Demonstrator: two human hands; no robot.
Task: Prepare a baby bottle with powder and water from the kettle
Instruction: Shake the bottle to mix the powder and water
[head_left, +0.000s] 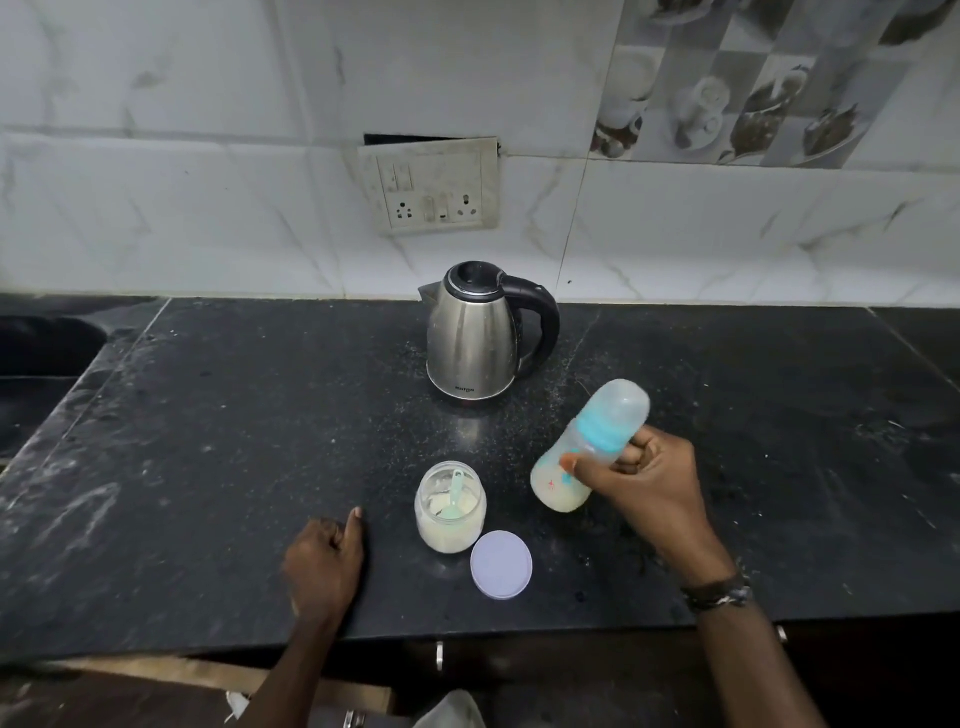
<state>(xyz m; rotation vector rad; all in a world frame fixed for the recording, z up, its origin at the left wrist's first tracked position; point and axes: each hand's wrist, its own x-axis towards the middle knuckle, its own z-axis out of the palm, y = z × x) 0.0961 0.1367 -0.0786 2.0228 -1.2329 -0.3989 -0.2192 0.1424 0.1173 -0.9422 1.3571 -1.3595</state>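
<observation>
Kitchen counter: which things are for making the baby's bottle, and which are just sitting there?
For the job:
- baby bottle, capped, milky inside, tilted in the right hand
- powder jar, open, scoop inside
- jar lid, lying beside the jar
- kettle, lid closed

Just there:
- wall socket panel
- left hand, resting on the counter
</observation>
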